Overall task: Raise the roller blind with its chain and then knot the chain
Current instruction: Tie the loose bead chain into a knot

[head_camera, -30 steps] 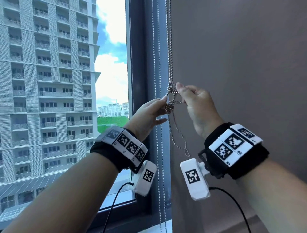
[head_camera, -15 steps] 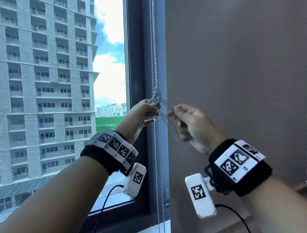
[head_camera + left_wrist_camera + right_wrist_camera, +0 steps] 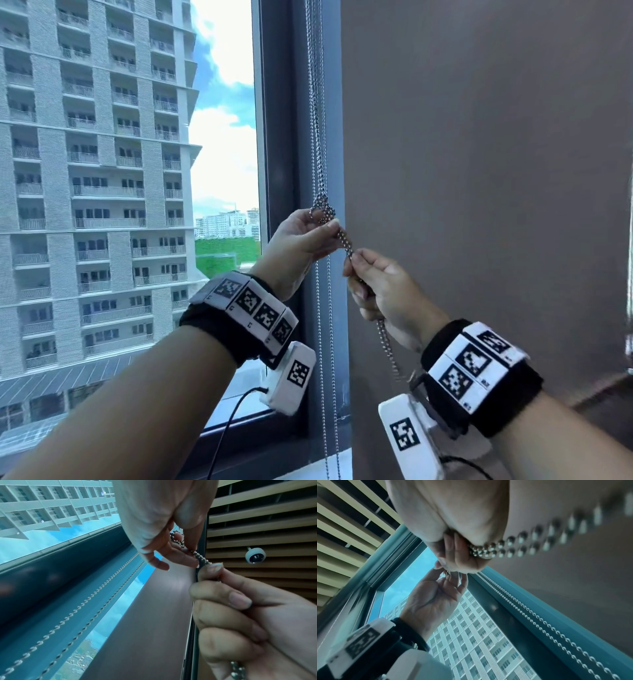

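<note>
A silver ball chain [image 3: 317, 113] hangs doubled along the dark window frame. A small knot [image 3: 322, 209] of beads sits in it at hand height. My left hand [image 3: 301, 245] pinches the chain at the knot between thumb and fingertips; the left wrist view shows the knot [image 3: 178, 539] against its fingers. My right hand [image 3: 383, 287] grips the doubled chain just below, pulled down and right, with the tail [image 3: 387, 346] trailing out under the fist. The right wrist view shows the beaded strands [image 3: 489, 550] leaving that fist.
A second pair of chain strands [image 3: 323, 342] hangs straight down beside the frame [image 3: 281, 137]. The grey-brown blind fabric [image 3: 479, 171] fills the right side. Glass with a tall apartment block [image 3: 96, 171] lies left. A sill [image 3: 339, 462] runs below.
My right hand has pulled the chain end down and to the right, away from the left hand. The loose loops have drawn into a smaller knot held by my left fingers.
</note>
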